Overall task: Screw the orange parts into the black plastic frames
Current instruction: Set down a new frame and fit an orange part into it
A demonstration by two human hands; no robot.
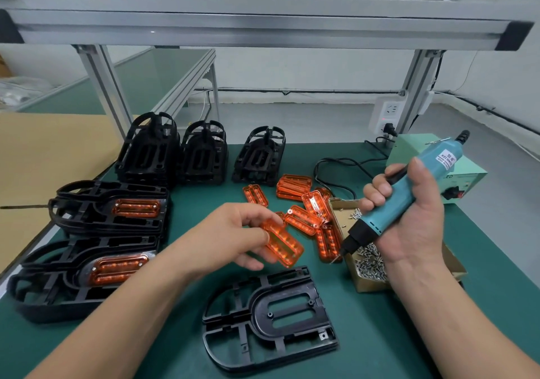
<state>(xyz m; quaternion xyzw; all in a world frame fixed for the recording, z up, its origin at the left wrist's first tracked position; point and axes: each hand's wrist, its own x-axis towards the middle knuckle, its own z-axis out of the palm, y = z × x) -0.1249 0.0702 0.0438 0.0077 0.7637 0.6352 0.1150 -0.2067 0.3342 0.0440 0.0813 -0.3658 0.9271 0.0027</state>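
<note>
Orange part [282, 241] is pinched in the left hand [233, 232], just beyond the frame [268, 317]. Curled round the screwdriver [377, 222], the right hand [415, 226] points it down.

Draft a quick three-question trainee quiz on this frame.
1. True or false: the left hand pinches an orange part.
2. The right hand grips: A) a screw, B) the blue screwdriver, C) a power cable.
3. How many black frames at the left show a fitted orange part?
Key: 1 true; 2 B; 3 two.
</note>
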